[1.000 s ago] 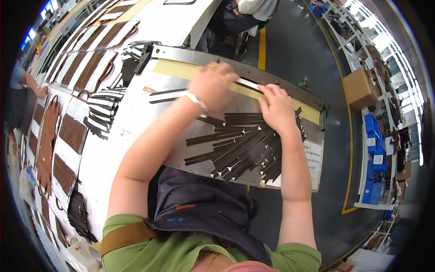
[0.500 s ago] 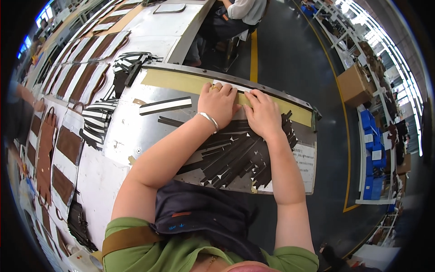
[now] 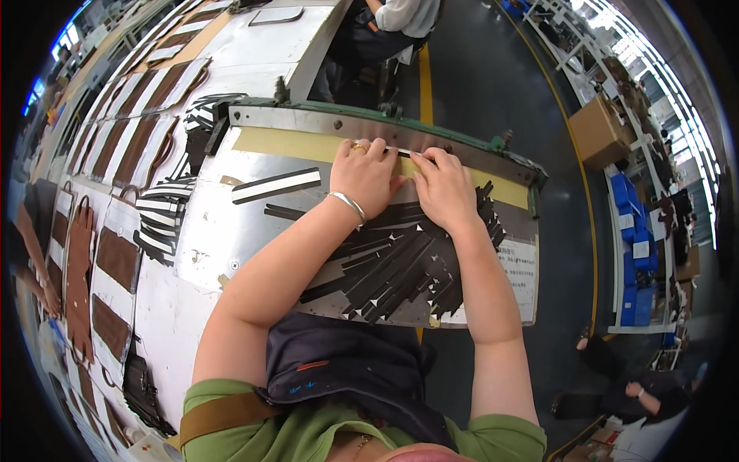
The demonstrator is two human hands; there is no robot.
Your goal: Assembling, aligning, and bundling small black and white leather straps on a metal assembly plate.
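Head view shows me both hands side by side at the far edge of the metal work plate (image 3: 231, 231). My left hand (image 3: 366, 177) lies with fingers spread flat, pressing a thin white-and-black strip (image 3: 402, 152) onto the yellow band (image 3: 292, 142) just before the steel bar (image 3: 323, 122). My right hand (image 3: 445, 189) presses the same strip, fingers flat and together, touching the left. Near of them sits a heap of dark strips (image 3: 400, 266). Left of the hands lies a longer white-and-black strip (image 3: 277, 185); brown panels (image 3: 115, 258) cover the left table.
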